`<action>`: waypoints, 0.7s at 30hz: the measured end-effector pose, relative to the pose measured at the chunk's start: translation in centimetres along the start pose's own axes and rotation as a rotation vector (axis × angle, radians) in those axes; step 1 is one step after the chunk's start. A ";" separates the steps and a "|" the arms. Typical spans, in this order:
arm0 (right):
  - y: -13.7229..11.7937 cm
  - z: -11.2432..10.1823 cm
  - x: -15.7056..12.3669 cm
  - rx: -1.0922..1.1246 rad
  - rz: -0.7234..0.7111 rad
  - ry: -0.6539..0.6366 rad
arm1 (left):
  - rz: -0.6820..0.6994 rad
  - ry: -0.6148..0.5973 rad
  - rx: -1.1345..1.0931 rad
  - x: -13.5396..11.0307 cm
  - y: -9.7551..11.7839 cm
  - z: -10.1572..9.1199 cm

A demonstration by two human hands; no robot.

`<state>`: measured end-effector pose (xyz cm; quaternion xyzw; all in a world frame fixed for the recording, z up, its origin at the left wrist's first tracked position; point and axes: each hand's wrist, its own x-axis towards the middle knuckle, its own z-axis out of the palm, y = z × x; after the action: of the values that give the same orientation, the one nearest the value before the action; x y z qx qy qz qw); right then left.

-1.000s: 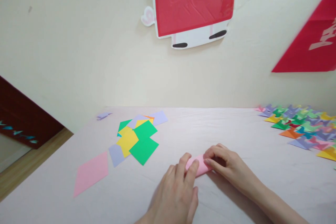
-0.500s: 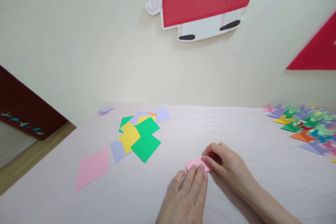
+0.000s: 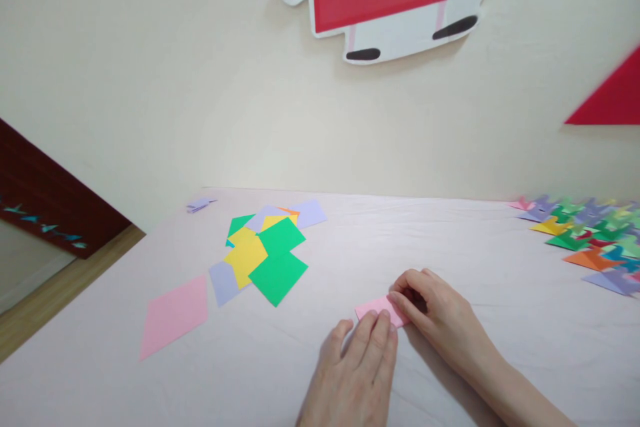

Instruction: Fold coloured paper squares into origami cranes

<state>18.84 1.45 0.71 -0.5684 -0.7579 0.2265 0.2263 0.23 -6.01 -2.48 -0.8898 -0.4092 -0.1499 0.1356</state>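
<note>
On pink paper (image 3: pixel 369 307), left hand (image 3: pixel 356 368) palm-down

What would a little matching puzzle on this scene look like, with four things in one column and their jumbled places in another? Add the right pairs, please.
Things:
1. left hand
2. right hand
3. flat pink sheet
4. multicoloured folded pieces

Places:
A. to the left of the spread of loose sheets
B. at the right-hand end of the folded pink paper
C. clustered at the right edge of the picture
D. laid over the near side of the folded pink paper

Right pairs: 1-D, 2-B, 3-A, 4-C
</note>
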 end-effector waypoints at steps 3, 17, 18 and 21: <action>0.0 0.0 0.0 -0.007 -0.001 -0.005 | 0.007 0.040 0.012 0.2 -0.1 -0.3; 0.3 0.4 0.0 -0.052 -0.028 0.007 | 0.012 0.002 -0.032 0.3 -0.3 -0.7; 0.3 0.4 0.0 -0.059 -0.035 0.008 | 0.011 0.004 -0.028 0.4 -0.3 -0.8; 0.2 0.4 0.1 -0.076 -0.053 0.020 | 0.006 -0.025 -0.032 0.4 -0.4 -0.9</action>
<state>18.70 1.55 0.27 -0.5583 -0.7786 0.1858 0.2182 0.07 -5.84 -1.44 -0.8948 -0.4059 -0.1448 0.1168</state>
